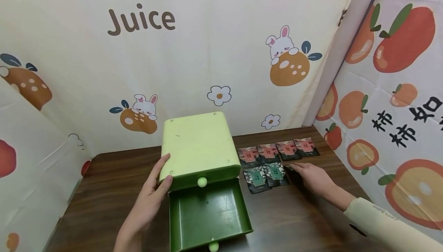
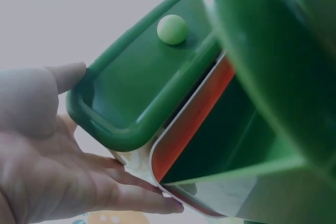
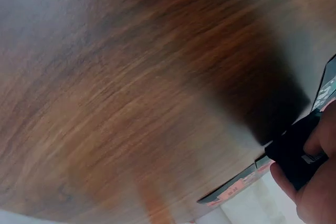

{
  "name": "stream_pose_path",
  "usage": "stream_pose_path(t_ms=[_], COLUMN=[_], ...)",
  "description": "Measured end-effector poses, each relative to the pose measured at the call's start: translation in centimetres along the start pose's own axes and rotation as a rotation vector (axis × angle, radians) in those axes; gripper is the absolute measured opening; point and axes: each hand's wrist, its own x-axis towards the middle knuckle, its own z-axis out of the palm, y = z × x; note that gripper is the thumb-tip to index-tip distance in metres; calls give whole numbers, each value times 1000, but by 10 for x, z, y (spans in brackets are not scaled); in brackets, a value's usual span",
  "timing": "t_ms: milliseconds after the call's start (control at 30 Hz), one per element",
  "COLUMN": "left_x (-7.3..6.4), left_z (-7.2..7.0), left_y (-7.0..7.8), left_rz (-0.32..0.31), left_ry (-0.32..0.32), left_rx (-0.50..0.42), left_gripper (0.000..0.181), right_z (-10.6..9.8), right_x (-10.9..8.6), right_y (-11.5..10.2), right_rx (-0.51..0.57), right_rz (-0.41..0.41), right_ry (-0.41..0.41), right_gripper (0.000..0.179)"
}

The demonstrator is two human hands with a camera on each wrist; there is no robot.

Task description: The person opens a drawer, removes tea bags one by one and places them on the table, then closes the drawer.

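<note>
A pale-green desktop drawer box [image 1: 199, 144] stands on the table, its upper drawer [image 2: 136, 82] closed and its dark-green lower drawer [image 1: 209, 209] pulled out. Against the box's left side lies my left hand [image 1: 152, 194]. Its thumb [image 2: 71, 75] touches the upper drawer's front edge and its fairly straight fingers [image 2: 142, 198] reach along the side wall. To the right of two green-labelled sachets [image 1: 256, 179], my right hand [image 1: 313, 177] is low over the table. It pinches a dark sachet [image 3: 294, 153], partly hidden by the fingers.
Behind the green-labelled sachets runs a row of several red-labelled sachets [image 1: 268, 152]. The brown wooden table [image 1: 287, 213] meets a printed cloth backdrop [image 1: 207, 52] at the back, with another printed cloth [image 1: 398, 110] on the right.
</note>
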Motion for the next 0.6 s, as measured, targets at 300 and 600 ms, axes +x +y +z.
stream_pose_path(t_ms=[300, 600], left_x=[-1, 0], left_z=[2, 3], left_y=[-5, -5], left_rz=[31, 23], left_ry=[-9, 4], left_rx=[23, 42], left_gripper=[55, 55], right_z=[-5, -7], right_x=[-2, -2], right_y=[-3, -10], right_rx=[116, 147], right_rz=[61, 77], right_ry=[-189, -190], right_gripper=[64, 61])
